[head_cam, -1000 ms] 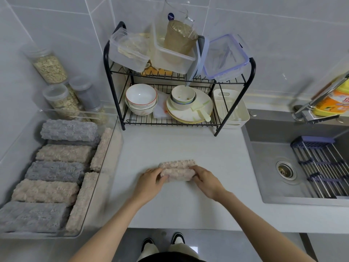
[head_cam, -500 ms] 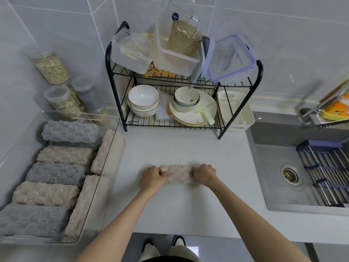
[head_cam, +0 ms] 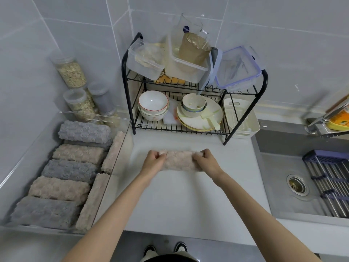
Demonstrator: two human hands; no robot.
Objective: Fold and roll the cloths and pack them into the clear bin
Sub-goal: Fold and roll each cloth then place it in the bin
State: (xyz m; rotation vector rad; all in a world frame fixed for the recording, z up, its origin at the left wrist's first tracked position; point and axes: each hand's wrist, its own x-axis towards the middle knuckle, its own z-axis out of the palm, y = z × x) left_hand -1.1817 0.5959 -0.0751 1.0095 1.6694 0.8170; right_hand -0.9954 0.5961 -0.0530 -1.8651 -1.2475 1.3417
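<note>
Rolled cloth (head_cam: 179, 160) ends were hidden under left hand (head_cam: 153, 162) and right hand (head_cam: 207, 162), fingers clamped on it; jug label (head_cam: 186, 28) was illegible

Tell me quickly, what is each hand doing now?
Left hand: grips the left end of the rolled cloth.
Right hand: grips its right end.

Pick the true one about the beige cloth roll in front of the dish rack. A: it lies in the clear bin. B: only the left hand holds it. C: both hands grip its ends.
C: the left hand and right hand each grip an end of the beige roll.
</note>
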